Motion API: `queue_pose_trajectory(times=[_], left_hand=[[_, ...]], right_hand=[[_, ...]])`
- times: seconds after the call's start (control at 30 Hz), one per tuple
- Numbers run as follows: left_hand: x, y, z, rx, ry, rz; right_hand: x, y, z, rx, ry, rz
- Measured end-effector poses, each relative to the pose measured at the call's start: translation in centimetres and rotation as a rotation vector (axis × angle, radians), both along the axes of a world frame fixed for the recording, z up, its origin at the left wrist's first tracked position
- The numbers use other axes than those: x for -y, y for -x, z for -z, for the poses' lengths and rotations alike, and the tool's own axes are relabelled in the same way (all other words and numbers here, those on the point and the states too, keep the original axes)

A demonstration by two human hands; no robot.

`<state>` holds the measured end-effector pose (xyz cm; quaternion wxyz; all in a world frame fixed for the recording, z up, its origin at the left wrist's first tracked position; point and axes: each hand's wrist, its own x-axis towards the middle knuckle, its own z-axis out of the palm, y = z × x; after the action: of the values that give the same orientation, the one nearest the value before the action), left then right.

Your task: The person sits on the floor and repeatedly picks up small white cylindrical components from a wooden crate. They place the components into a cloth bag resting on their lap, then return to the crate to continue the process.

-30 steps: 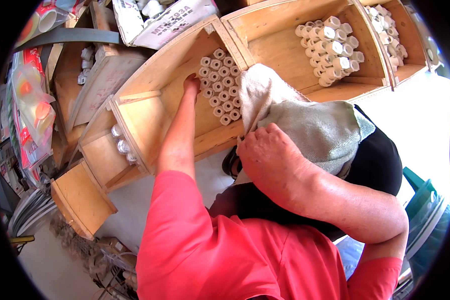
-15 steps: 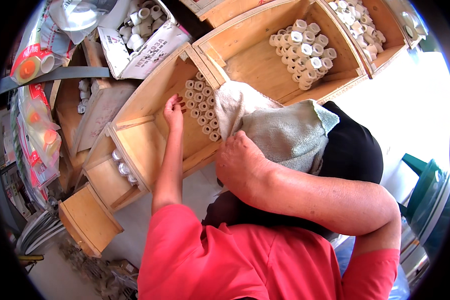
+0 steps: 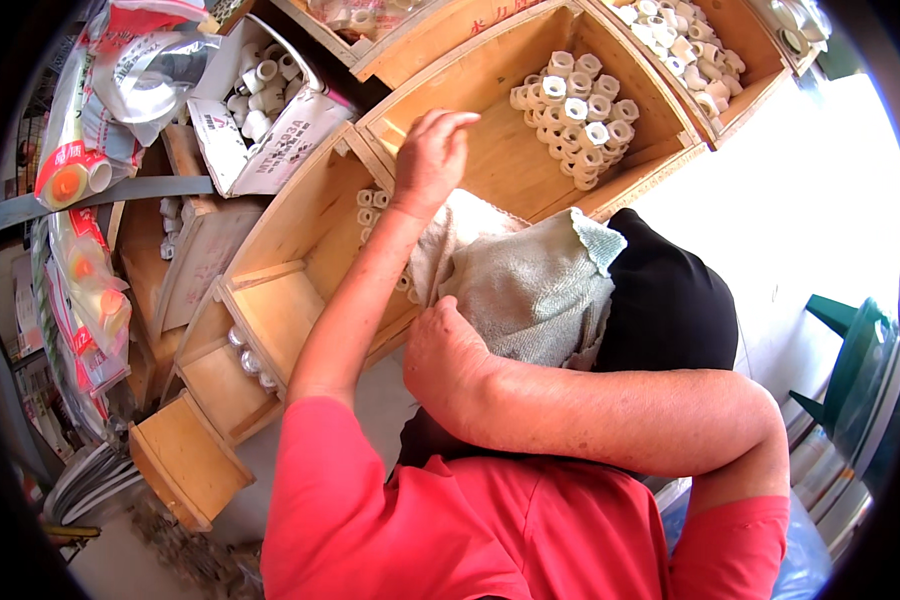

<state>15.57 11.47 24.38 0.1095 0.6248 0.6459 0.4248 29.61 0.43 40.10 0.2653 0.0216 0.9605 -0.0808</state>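
My left hand is raised over the divider between two wooden compartments, its fingers stretched toward the larger one. Nothing shows in it. Behind my left forearm stand rows of white plastic pipe fittings, partly hidden, in the smaller compartment. A heap of similar white nuts or fittings is stacked on the right side of the larger compartment. My right hand is closed at the edge of a grey-green and beige cloth, which lies draped over my black-clad leg.
Loose white fittings fill another wooden compartment at the far right. A cardboard box of white elbow fittings stands at the back left. Bagged parts hang along the left. A green stool is at the right.
My left hand has moved right and away from me, from beside the rows of fittings to above the divider. My right hand stays on the cloth. The whole view has shifted slightly.
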Motion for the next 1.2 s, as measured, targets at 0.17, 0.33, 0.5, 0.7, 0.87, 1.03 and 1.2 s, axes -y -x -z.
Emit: queue_pose_trajectory(times=[0.17,0.33,0.5,0.7,0.87,1.03,1.2], left_hand=[[-5.2,-5.3,1.6,-0.100,0.057,0.204],[-9.4,-8.3,5.4,-0.153,0.227,0.284],[-11.0,-8.7,6.8,-0.277,0.351,0.300],[-11.9,-10.8,5.8,-0.419,0.386,0.232],[-11.9,-12.0,5.8,-0.446,0.393,0.157],[-12.0,-12.6,6.4,-0.430,0.339,0.149],[-12.3,-12.7,6.6,-0.397,0.269,0.125]], right_hand=[[-0.2,-0.4,-0.6,0.027,0.049,-0.011],[-0.7,-0.5,-1.2,0.055,0.092,-0.043],[-1.2,-0.9,-1.7,0.105,0.095,-0.033],[-1.7,-2.1,-2.2,0.080,0.095,0.009],[-2.4,-2.5,-2.7,0.119,0.119,-0.019],[-2.4,-2.3,-2.7,0.167,0.112,-0.021],[-2.2,-2.5,-2.5,0.154,0.085,-0.006]])
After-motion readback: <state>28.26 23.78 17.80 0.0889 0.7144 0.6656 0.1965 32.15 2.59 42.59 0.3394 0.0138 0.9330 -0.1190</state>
